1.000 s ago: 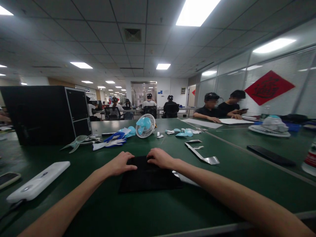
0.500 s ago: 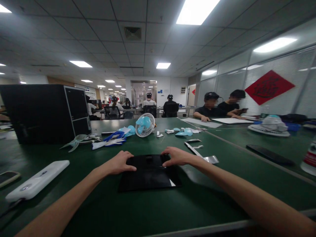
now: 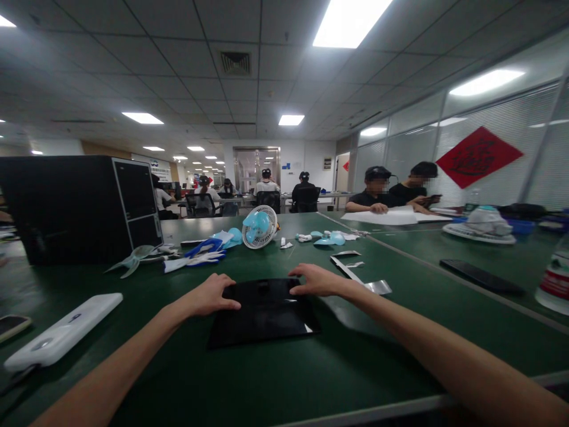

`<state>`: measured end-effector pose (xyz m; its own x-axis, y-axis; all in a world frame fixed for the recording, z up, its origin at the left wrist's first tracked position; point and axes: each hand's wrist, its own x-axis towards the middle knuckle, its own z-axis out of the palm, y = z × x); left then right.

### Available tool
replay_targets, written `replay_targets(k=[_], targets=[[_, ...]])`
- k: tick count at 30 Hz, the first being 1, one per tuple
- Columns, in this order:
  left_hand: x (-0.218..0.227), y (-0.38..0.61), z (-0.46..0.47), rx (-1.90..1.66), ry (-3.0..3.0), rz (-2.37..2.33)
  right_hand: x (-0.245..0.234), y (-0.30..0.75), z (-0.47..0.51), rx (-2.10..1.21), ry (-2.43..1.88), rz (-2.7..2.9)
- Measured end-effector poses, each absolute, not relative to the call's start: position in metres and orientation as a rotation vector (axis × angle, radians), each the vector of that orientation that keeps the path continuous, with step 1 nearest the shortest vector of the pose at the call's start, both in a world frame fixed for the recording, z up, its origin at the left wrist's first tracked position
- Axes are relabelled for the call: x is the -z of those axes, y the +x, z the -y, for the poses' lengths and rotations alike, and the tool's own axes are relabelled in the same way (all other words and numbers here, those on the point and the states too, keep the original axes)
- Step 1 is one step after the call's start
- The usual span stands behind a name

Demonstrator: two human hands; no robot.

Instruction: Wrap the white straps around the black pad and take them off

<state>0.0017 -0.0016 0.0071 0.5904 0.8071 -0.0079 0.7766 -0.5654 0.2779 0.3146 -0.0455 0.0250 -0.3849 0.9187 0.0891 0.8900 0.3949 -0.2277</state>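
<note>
A flat, glossy black panel (image 3: 264,320) lies on the green tabletop in front of me, with a small raised dark part near its far edge. My left hand (image 3: 217,295) grips its far left corner, thumb on top and fingers curled over the edge. At the far right corner my right hand (image 3: 311,280) holds it the same way. The fingertips behind the edge are partly hidden. Just beyond stand a small white fan with light-blue blades (image 3: 259,227) and blue-and-white gloves (image 3: 198,255). Silver-white strips (image 3: 377,287) lie right of my right hand.
A large black computer case (image 3: 80,207) stands at the left, with a white power bank-like device (image 3: 64,332) nearer me. A dark keyboard-like slab (image 3: 480,277) and a bottle (image 3: 555,279) lie to the right. Two people sit across the table, one touching white sheets (image 3: 382,216).
My hands keep their hold on the panel, which stays nearly in place. The view shifts slightly. Across the table, a person's hand has lifted and shifted a white sheet.
</note>
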Motion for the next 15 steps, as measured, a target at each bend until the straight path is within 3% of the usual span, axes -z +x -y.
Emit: replay_targets(k=[8,15], targets=[[0.001,-0.002,-0.007,-0.189,2.533,-1.283,-0.045,0.386,0.046,0.222,-2.238,2.154],[0.002,-0.001,-0.008,-0.188,2.545,-1.287,-0.046,0.425,0.062,0.148,-2.447,2.004]])
